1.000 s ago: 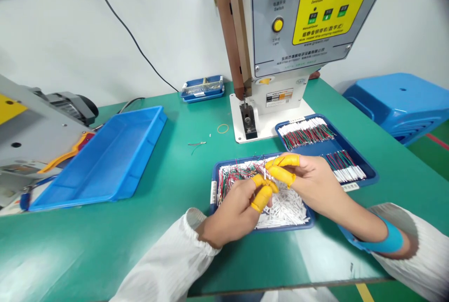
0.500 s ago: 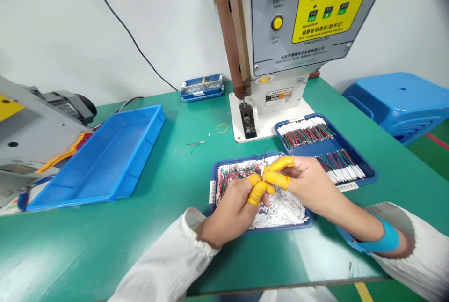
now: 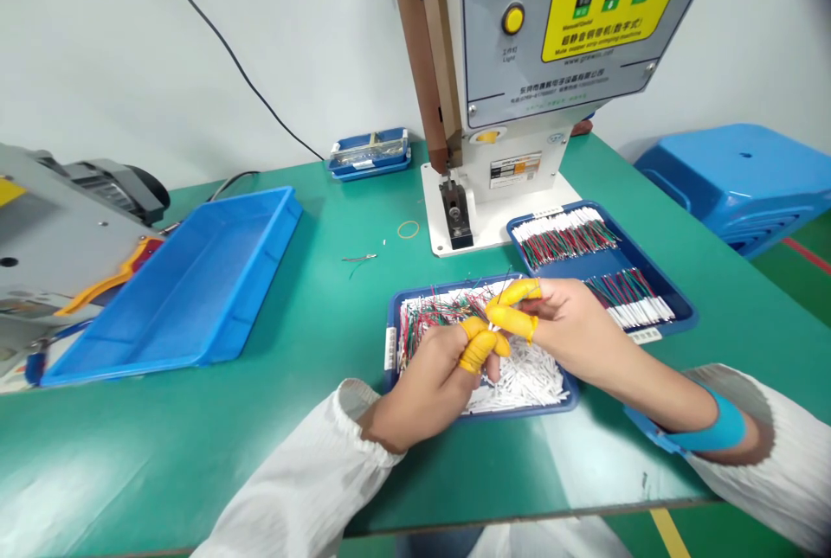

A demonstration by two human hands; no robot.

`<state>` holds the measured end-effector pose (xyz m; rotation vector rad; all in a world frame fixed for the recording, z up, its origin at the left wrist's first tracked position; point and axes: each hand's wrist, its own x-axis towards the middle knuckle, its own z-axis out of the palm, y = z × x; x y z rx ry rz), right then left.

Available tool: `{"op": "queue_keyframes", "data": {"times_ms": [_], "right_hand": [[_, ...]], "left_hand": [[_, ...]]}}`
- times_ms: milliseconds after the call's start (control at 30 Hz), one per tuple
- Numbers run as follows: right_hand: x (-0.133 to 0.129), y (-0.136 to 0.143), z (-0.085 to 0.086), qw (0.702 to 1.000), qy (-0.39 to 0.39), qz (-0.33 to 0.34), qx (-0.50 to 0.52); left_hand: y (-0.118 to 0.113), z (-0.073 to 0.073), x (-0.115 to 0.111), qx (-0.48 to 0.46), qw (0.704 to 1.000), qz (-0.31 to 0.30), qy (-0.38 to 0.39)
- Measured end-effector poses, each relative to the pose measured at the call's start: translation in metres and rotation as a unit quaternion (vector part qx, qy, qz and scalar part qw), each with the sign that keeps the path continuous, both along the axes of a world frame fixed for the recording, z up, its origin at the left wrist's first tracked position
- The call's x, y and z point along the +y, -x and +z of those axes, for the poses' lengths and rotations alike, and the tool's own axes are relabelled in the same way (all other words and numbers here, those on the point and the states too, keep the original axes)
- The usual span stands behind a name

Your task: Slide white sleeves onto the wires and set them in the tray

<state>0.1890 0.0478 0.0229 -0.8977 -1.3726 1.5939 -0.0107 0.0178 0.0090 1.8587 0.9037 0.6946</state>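
Note:
Over a blue tray [image 3: 388, 359] of loose parts, my two hands meet with yellow finger cots on the fingertips. Thumb and fingers of my left hand [image 3: 445, 368] are pinched on a small white sleeve [image 3: 493, 328]. My right hand [image 3: 562, 316] is closed just right of it, pinching thin wires [image 3: 504, 281] whose dark ends stick up above the fingertips. Inside the tray lie a heap of white sleeves [image 3: 529, 381] and tangled red, green and black wires [image 3: 438, 311]. The wires' lower ends are hidden by my fingers.
Behind the tray stands a crimping machine [image 3: 512, 151]. A second blue tray [image 3: 564, 269] at right holds sorted, sleeved wires. A large blue bin [image 3: 188, 281] lies left, beside another machine [image 3: 65, 238]. A loose wire [image 3: 359, 258] and a rubber band [image 3: 409, 230] are on the green table.
My fingertips have shifted slightly, and the white sleeve now shows between them. The whole view has tilted a little downward, while the trays and machines stay in place.

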Motion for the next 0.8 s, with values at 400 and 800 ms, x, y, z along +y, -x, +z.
{"op": "queue_keyframes", "data": {"times_ms": [400, 800], "right_hand": [[-0.004, 0.002, -0.008, 0.999, 0.021, -0.040, -0.001], [-0.004, 0.002, -0.012, 0.998, 0.000, -0.060, -0.021]], "left_hand": [[0.004, -0.010, 0.001, 0.200, 0.928, 0.068, -0.308], [0.003, -0.008, -0.001, 0.210, 0.915, 0.099, -0.329]]}}
